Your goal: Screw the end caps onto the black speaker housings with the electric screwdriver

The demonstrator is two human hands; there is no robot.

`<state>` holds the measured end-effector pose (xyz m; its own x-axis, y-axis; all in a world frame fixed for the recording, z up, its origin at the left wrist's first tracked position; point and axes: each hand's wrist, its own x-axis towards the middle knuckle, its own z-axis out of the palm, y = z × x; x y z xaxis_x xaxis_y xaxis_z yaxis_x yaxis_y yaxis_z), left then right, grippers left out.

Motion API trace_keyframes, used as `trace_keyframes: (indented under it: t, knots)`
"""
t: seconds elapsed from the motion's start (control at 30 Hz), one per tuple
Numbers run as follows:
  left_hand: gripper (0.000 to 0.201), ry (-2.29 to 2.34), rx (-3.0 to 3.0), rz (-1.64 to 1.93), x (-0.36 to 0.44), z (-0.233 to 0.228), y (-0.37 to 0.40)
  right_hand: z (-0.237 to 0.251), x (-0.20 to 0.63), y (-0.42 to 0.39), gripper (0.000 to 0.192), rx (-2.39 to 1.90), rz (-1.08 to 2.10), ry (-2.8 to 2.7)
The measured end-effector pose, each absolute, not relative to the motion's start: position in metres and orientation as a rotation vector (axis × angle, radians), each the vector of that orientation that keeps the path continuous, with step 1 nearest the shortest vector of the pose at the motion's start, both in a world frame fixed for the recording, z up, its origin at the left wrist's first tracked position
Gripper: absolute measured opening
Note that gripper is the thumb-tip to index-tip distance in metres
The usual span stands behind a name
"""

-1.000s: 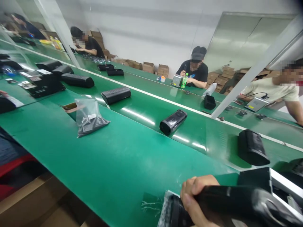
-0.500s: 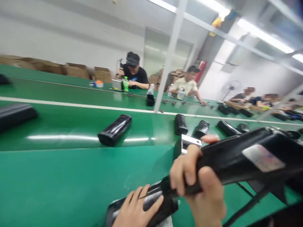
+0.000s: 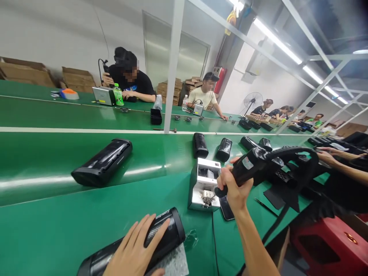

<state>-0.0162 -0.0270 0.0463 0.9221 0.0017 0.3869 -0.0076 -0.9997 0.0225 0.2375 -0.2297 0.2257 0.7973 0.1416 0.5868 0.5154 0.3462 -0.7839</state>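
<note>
Right grip [image 3: 237, 187] and screwdriver [image 3: 243, 166] have moved to the white box [image 3: 203, 184].

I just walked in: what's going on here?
A person's left hand lies spread over a black casing, with a grey sheet showing beneath it on the green table. The right hand's grip is closed around a black corded driver, its tip at the front of a white-fronted machine; whether they touch is hard to tell. More black casings lie beyond, and across the table a co-worker holds a dark tool.
</note>
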Motion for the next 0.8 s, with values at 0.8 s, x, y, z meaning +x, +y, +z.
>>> trace_keyframes:
  t: [0.8]
  knots:
    - [0.076, 0.07, 3.018, 0.223, 0.051, 0.089, -0.089, 0.264, 0.21, -0.254, 0.028, -1.173, -0.357, -0.636]
